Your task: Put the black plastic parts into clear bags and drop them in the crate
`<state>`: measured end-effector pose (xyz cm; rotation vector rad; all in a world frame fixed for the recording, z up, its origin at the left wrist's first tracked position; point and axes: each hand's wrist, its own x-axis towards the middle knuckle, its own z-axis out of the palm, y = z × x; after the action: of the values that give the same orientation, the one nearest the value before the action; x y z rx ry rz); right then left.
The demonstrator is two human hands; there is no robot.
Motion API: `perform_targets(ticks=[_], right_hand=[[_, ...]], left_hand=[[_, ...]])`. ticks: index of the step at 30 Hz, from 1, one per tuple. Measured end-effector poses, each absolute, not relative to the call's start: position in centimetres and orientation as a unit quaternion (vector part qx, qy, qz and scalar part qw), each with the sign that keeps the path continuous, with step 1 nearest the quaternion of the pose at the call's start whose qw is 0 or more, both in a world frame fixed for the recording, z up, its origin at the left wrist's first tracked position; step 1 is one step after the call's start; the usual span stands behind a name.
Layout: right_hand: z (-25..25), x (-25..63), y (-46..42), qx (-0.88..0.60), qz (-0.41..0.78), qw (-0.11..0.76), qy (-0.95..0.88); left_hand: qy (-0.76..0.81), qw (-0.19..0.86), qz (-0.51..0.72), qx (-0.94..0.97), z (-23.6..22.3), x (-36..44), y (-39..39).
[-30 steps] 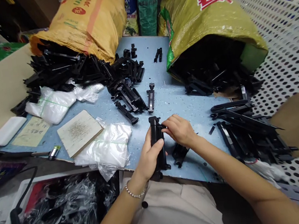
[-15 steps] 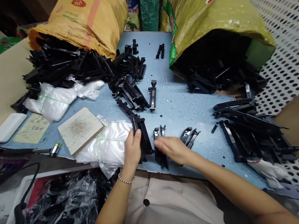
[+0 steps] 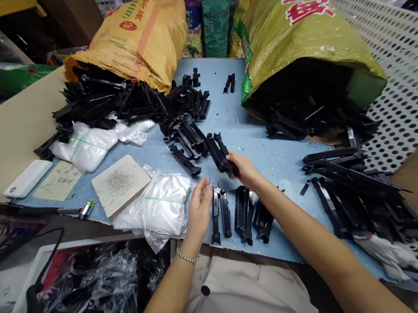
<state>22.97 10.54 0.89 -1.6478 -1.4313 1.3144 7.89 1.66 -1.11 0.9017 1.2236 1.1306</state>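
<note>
My right hand (image 3: 244,166) grips the near end of a couple of long black plastic parts (image 3: 217,150), lifted over the middle of the blue table. Fingers extended and nothing in it, my left hand (image 3: 200,203) is open between a bundle of clear plastic bags (image 3: 167,205) and a pair of black parts (image 3: 220,214) lying side by side. Further right, more parts (image 3: 245,215) lie in a small group by the front edge, close to another group (image 3: 263,220) partly under my right forearm. One part (image 3: 185,160) rests alone beside the big pile.
An orange sack (image 3: 144,39) spills a heap of black parts (image 3: 113,99) at the back left. A yellow-green sack (image 3: 305,42) lies open at the back right. More parts (image 3: 362,190) are stacked at right. A worn square block (image 3: 120,185) sits left; below stands a bin (image 3: 92,288).
My right hand has moved up and away from the front edge and now holds black parts. My left hand has let go of its part and opened. The view has shifted slightly.
</note>
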Motion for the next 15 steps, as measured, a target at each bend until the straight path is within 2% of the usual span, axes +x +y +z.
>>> perform_targets(ticks=[2, 4, 6, 10, 12, 14, 15], right_hand=[[0.6, 23.1, 6.1, -0.569, 0.555, 0.277, -0.540], [0.5, 23.4, 2.7, -0.497, 0.595, 0.275, -0.568], [0.8, 24.0, 1.1, -0.494, 0.523, 0.290, -0.631], [2.2, 24.9, 2.3, -0.533, 0.252, 0.356, -0.725], [2.6, 24.9, 3.8, -0.519, 0.155, 0.362, -0.759], [2.7, 24.7, 4.8, -0.520, 0.141, 0.345, -0.768], [2.7, 24.5, 5.0, -0.530, 0.183, 0.334, -0.758]], left_hand=[[0.420, 0.692, 0.513, 0.286, 0.2, 8.3, 2.1], [0.363, 0.741, 0.514, 0.233, 1.3, 8.8, 2.1], [0.375, 0.736, 0.507, 0.247, 2.3, 9.0, 1.7], [0.413, 0.735, 0.443, 0.303, 3.4, 9.4, 0.3], [0.422, 0.750, 0.409, 0.304, 3.5, 9.7, -0.2], [0.438, 0.744, 0.402, 0.304, 3.3, 9.9, -0.4], [0.447, 0.737, 0.408, 0.301, 3.2, 9.9, -0.3]])
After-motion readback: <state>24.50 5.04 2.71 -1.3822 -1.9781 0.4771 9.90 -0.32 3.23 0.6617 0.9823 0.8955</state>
